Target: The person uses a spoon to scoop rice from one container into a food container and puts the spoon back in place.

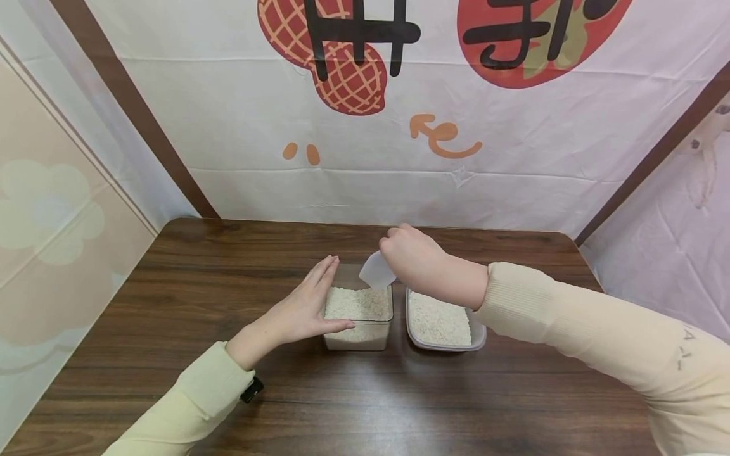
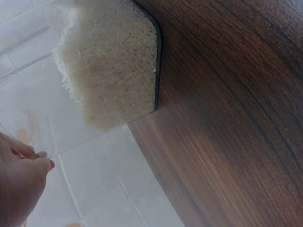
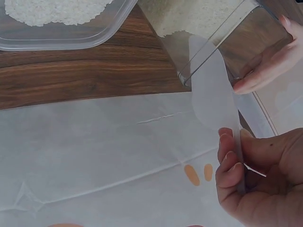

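My right hand (image 1: 415, 258) pinches a translucent white plastic scoop (image 1: 377, 271) between thumb and fingers. The scoop's blade tilts down over a clear, squarish container (image 1: 356, 344) of rice (image 1: 356, 304). Against that container's left side lies my left hand (image 1: 302, 309), fingers straight and spread, thumb along the front rim. In the right wrist view, the scoop (image 3: 213, 87) overlaps the container's rim, and the left hand (image 3: 274, 61) touches the far side. Through the clear wall in the left wrist view, rice (image 2: 113, 66) slopes unevenly.
Just right of the clear container stands a lower, wider plastic box (image 1: 445, 347) holding white rice (image 1: 439, 320), partly under my right forearm. Both stand on a dark wood-grain table (image 1: 228, 266). A printed cloth (image 1: 239, 126) hangs behind the table's far edge.
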Tool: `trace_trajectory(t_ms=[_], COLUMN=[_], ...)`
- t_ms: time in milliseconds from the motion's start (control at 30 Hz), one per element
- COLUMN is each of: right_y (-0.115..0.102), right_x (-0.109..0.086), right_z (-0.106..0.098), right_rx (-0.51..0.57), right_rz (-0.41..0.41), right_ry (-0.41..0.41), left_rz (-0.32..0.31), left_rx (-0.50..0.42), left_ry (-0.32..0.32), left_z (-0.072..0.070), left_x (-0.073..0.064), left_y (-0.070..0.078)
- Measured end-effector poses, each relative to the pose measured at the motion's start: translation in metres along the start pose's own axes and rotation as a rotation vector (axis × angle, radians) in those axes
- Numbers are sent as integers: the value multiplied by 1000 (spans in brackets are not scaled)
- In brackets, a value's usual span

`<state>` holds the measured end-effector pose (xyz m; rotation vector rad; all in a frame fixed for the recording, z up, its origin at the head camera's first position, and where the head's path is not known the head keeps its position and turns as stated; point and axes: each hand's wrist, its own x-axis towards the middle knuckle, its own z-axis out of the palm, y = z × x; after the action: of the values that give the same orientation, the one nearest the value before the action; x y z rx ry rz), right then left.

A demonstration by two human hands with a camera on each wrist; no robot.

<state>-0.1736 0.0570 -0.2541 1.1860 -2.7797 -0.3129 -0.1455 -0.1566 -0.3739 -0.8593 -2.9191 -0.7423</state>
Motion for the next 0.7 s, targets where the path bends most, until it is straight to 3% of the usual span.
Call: trace_trajectory(t_ms=[300,700], right_y=[-5,-14], right_x=[10,16], right_z=[3,10], right_rx=[-116,-143], right_rz=[-100,-159], right_ry=[-6,-20], left_rz=[4,3], left_rx=[-7,-10], left_ry=[3,-2], left_z=[0,0], left_x=[0,1], left_y=[-1,0])
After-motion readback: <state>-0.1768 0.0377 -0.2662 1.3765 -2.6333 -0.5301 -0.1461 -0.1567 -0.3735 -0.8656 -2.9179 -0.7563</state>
